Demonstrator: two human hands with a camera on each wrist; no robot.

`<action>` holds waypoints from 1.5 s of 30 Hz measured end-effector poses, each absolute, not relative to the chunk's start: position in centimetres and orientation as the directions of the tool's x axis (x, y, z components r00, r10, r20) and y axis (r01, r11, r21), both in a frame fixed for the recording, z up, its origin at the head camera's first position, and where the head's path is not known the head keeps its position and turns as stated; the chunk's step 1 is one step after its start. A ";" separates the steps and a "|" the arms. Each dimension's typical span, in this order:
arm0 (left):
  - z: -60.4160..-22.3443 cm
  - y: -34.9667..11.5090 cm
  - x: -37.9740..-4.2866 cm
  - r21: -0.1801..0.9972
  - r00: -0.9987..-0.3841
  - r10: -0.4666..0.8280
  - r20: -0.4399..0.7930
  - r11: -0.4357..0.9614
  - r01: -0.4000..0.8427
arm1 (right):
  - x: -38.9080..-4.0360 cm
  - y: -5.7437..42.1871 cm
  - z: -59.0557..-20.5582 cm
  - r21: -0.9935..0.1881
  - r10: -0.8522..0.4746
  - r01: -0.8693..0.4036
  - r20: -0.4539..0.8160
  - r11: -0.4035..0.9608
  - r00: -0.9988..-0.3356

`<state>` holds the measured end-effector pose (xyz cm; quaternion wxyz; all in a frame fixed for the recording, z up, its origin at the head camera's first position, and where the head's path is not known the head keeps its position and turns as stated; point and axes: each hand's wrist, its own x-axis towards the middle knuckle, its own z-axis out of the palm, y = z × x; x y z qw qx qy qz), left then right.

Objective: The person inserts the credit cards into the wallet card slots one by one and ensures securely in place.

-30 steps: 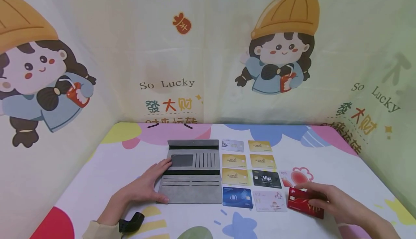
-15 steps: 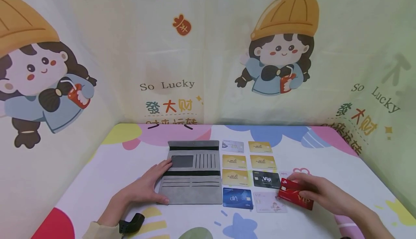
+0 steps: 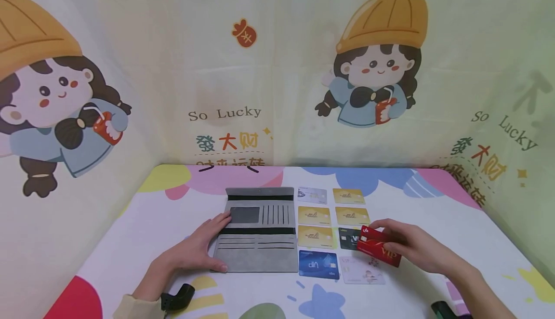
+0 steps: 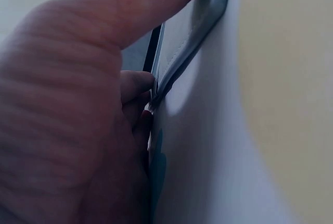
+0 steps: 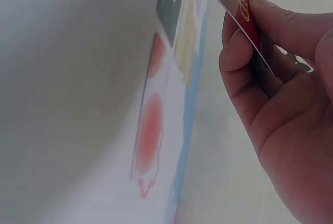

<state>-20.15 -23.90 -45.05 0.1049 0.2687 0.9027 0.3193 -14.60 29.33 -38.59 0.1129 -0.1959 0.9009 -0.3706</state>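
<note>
A grey wallet point(image 3: 273, 262) lies unfolded on the table, its card slots facing up. My left hand point(image 3: 188, 249) rests along the wallet's left side, thumb at the lower corner and fingers spread up the edge. In the left wrist view the thumb lies over the wallet's edge point(image 4: 192, 39). My right hand point(image 3: 425, 246) pinches a red VIP card point(image 3: 368, 247) between thumb and fingers, tilted. This card overlaps the black VIP card point(image 3: 348, 238) and the top of a pale pink card point(image 3: 360, 272) in the head view. The right wrist view shows the red card point(image 5: 234, 0) raised above the table.
Right of the wallet lie a blue VIP card point(image 3: 318, 264), several gold cards point(image 3: 315, 236) and a silver card point(image 3: 312, 195) in two columns. A pale card with red print point(image 5: 149, 135) shows in the right wrist view. Printed cloth walls point(image 3: 295, 83) stand behind the table.
My right hand has carried the red VIP card left and away from me, from beside the pale pink card to over the black card. My left hand stays on the wallet.
</note>
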 end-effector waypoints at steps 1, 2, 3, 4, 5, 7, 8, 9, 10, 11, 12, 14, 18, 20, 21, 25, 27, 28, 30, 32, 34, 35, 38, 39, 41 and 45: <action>-45.0 -23.9 -20.1 0.633 -0.834 0.552 -0.019 0.652 0.417 | -14.7 29.1 -38.5 -0.711 -0.438 -0.275 -0.052 0.647 -0.898; -45.0 -23.8 -20.1 0.635 -0.836 0.549 -0.025 0.654 0.411 | -14.8 28.9 -38.4 -0.708 -0.439 -0.282 -0.045 0.648 -0.897; -45.0 -23.8 -20.2 0.636 -0.835 0.549 -0.027 0.654 0.409 | -15.0 28.8 -38.3 -0.702 -0.444 -0.292 -0.038 0.649 -0.895; -45.0 -23.8 -20.2 0.636 -0.835 0.550 -0.027 0.654 0.410 | -15.1 28.6 -38.3 -0.700 -0.443 -0.294 -0.035 0.651 -0.896; -45.1 -23.8 -20.2 0.635 -0.834 0.551 -0.027 0.654 0.412 | -15.2 28.4 -38.2 -0.696 -0.443 -0.298 -0.032 0.653 -0.896; -45.0 -23.8 -20.2 0.633 -0.834 0.552 -0.028 0.655 0.412 | -15.4 28.1 -38.1 -0.693 -0.441 -0.299 -0.030 0.656 -0.897; -45.1 -23.7 -20.2 0.631 -0.834 0.551 -0.028 0.657 0.413 | -15.5 27.9 -38.1 -0.692 -0.438 -0.297 -0.032 0.658 -0.898; -45.0 -23.7 -20.2 0.629 -0.834 0.551 -0.028 0.658 0.414 | -15.6 27.8 -38.0 -0.694 -0.438 -0.294 -0.033 0.657 -0.899; -45.0 -23.7 -20.2 0.626 -0.834 0.550 -0.027 0.660 0.415 | -15.6 27.7 -38.0 -0.699 -0.434 -0.288 -0.036 0.655 -0.900; -45.0 -23.7 -20.2 0.624 -0.836 0.548 -0.029 0.663 0.413 | -15.7 27.6 -38.0 -0.700 -0.435 -0.290 -0.033 0.653 -0.900; -44.9 -23.6 -20.2 0.624 -0.837 0.547 -0.029 0.664 0.412 | -15.8 27.4 -38.0 -0.703 -0.435 -0.288 -0.033 0.650 -0.900; -44.9 -23.6 -20.2 0.623 -0.839 0.542 -0.033 0.668 0.407 | -16.0 27.2 -37.9 -0.708 -0.433 -0.286 -0.031 0.646 -0.901; -44.9 -23.6 -20.2 0.622 -0.843 0.537 -0.039 0.673 0.400 | -16.3 26.7 -37.8 -0.713 -0.424 -0.281 -0.025 0.643 -0.905; -44.9 -23.6 -20.2 0.621 -0.840 0.541 -0.035 0.671 0.406 | -16.5 26.4 -37.8 -0.711 -0.423 -0.286 -0.017 0.642 -0.906; -44.8 -23.6 -20.2 0.621 -0.841 0.540 -0.036 0.671 0.405 | -16.6 26.2 -37.8 -0.713 -0.427 -0.290 -0.014 0.639 -0.904; -44.7 -23.6 -20.2 0.615 -0.840 0.541 -0.033 0.674 0.409 | -16.9 25.6 -37.8 -0.724 -0.434 -0.293 -0.010 0.625 -0.901; -44.8 -23.5 -20.2 0.614 -0.843 0.536 -0.041 0.679 0.402 | -17.0 25.4 -37.8 -0.723 -0.436 -0.296 -0.008 0.624 -0.900; -44.7 -23.5 -20.2 0.616 -0.843 0.536 -0.041 0.679 0.401 | -17.1 25.2 -37.8 -0.721 -0.436 -0.297 -0.008 0.626 -0.900; -44.7 -23.5 -20.1 0.623 -0.841 0.539 -0.041 0.672 0.400 | -17.2 25.0 -37.8 -0.719 -0.438 -0.299 -0.008 0.627 -0.899; -44.7 -23.5 -20.1 0.633 -0.840 0.541 -0.040 0.664 0.398 | -17.3 24.8 -37.9 -0.712 -0.445 -0.312 -0.001 0.629 -0.895; -44.7 -23.5 -20.1 0.639 -0.836 0.547 -0.035 0.655 0.402 | -17.5 24.6 -37.9 -0.715 -0.450 -0.315 0.001 0.624 -0.893; -44.7 -23.6 -20.1 0.640 -0.834 0.551 -0.031 0.652 0.407 | -17.5 24.5 -37.9 -0.718 -0.452 -0.316 0.002 0.620 -0.892; -44.7 -23.7 -20.0 0.637 -0.828 0.560 -0.018 0.645 0.422 | -17.6 24.2 -37.9 -0.725 -0.454 -0.320 0.011 0.610 -0.891; -44.7 -23.7 -20.1 0.635 -0.826 0.564 -0.012 0.642 0.429 | -17.7 24.1 -37.9 -0.725 -0.455 -0.324 0.017 0.607 -0.890; -44.8 -23.8 -20.1 0.632 -0.821 0.572 0.001 0.635 0.443 | -17.7 23.9 -38.0 -0.730 -0.453 -0.326 0.026 0.600 -0.891; -44.8 -23.8 -20.1 0.633 -0.816 0.577 0.011 0.628 0.453 | -17.8 23.4 -38.1 -0.728 -0.454 -0.340 0.044 0.596 -0.890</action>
